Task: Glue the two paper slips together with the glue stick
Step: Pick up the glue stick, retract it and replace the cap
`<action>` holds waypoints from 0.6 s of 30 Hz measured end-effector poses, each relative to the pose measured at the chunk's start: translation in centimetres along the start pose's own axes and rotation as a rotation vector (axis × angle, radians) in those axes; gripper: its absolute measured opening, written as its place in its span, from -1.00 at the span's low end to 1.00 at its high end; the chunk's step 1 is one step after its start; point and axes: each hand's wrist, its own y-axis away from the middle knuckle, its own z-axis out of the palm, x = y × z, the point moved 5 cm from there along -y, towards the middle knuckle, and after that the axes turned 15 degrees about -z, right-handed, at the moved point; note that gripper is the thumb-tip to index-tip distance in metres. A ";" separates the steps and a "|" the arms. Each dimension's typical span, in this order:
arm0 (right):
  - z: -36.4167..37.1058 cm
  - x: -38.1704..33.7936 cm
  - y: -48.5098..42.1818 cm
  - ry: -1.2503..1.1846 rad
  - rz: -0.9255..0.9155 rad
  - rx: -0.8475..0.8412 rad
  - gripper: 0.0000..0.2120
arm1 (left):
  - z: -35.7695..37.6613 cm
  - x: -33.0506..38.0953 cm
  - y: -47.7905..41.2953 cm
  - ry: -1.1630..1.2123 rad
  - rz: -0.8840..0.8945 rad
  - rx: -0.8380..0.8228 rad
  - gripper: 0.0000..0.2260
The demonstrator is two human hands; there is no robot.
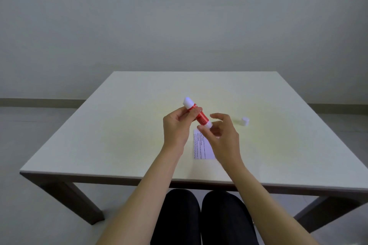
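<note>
My left hand [177, 125] grips the middle of a red glue stick [200, 116], held tilted above the table with a rounded white end pointing up and away. My right hand [221, 135] is at the stick's lower white end, thumb and curled fingers pinching it, index finger raised. A small white cap [245, 121] lies on the table to the right of my hands. One white paper slip with printed text [202, 146] lies flat under my right hand, partly covered by it. I cannot make out a second slip.
The pale square table [119, 135] has its front edge close to me, with my knees in dark trousers below it. A plain grey wall stands behind the table.
</note>
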 end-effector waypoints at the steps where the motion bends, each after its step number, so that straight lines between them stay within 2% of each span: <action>1: 0.4 0.5 -0.1 -0.243 0.243 -0.037 -0.64 | -0.1 -0.1 -0.1 -0.001 -0.005 0.004 -0.95; 3: 1.2 1.2 0.3 -0.661 0.641 -0.140 -0.51 | -0.1 -0.3 -0.1 -0.010 -0.010 -0.009 -0.95; 4: 1.2 1.3 0.5 -0.759 0.700 -0.172 -0.55 | -0.1 -0.3 -0.1 -0.013 -0.007 -0.019 -0.94; 6: 0.9 1.3 0.4 -0.805 0.611 -0.139 -0.73 | 0.1 -0.3 -0.2 -0.028 0.009 -0.024 -0.95; 7: 0.7 1.2 0.3 -0.734 0.472 -0.099 -0.81 | 0.1 -0.3 -0.3 -0.038 0.011 -0.018 -0.95; 8: 0.3 0.8 0.3 -0.549 0.285 -0.068 -0.89 | 0.2 -0.4 -0.4 -0.045 0.004 -0.011 -0.95; 9: -0.3 0.2 0.3 -0.260 0.070 -0.038 -0.92 | 0.2 -0.6 -0.4 -0.042 -0.005 -0.003 -0.94; 11: -0.7 -1.1 0.8 0.332 -0.356 0.013 -0.86 | 0.4 -1.0 -0.4 -0.027 -0.017 0.002 -0.94; 13: -0.3 -2.2 1.1 0.648 -0.692 -0.042 -0.82 | 0.4 -1.4 -0.5 -0.052 -0.014 0.020 -0.90; 15: -0.3 -1.7 0.8 0.738 -0.770 -0.194 -0.77 | 0.1 -1.7 -0.7 -0.095 -0.016 0.063 -0.88; 18: -2.4 0.7 -1.5 0.751 -0.551 -0.322 -0.59 | -1.0 -1.9 -0.9 -0.129 -0.034 0.127 -0.99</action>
